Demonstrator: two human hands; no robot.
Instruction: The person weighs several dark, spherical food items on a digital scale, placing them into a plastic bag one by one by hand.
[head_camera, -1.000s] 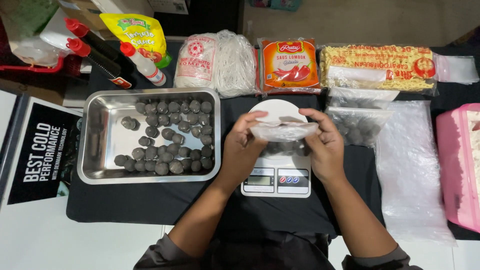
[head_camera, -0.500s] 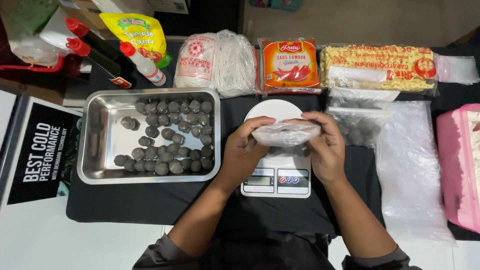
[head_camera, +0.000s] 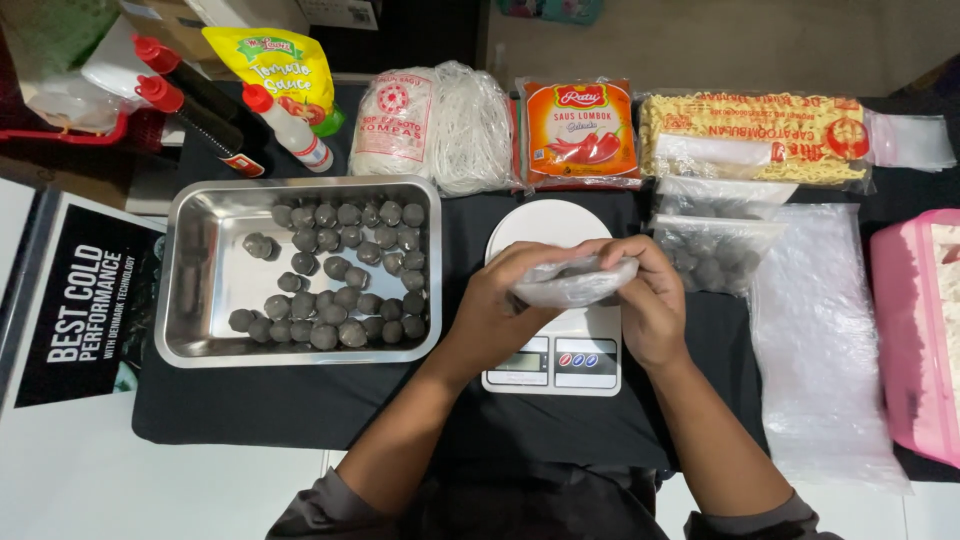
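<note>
Right above the white kitchen scale (head_camera: 553, 348), we hold a small clear bag (head_camera: 572, 282) with 2 hands: left hand (head_camera: 497, 310) and right hand (head_camera: 652, 305) each pinch an end, probably to keep its mouth gathered. Left of the scale sits the steel tray (head_camera: 200, 300) of dark balls (head_camera: 345, 270).

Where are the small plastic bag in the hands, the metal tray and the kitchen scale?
small plastic bag (head_camera: 572, 282), head view, middle of the bag held between both hands.
metal tray (head_camera: 205, 280), head view, bare floor of the tray.
kitchen scale (head_camera: 552, 366), head view, front display panel.
</note>
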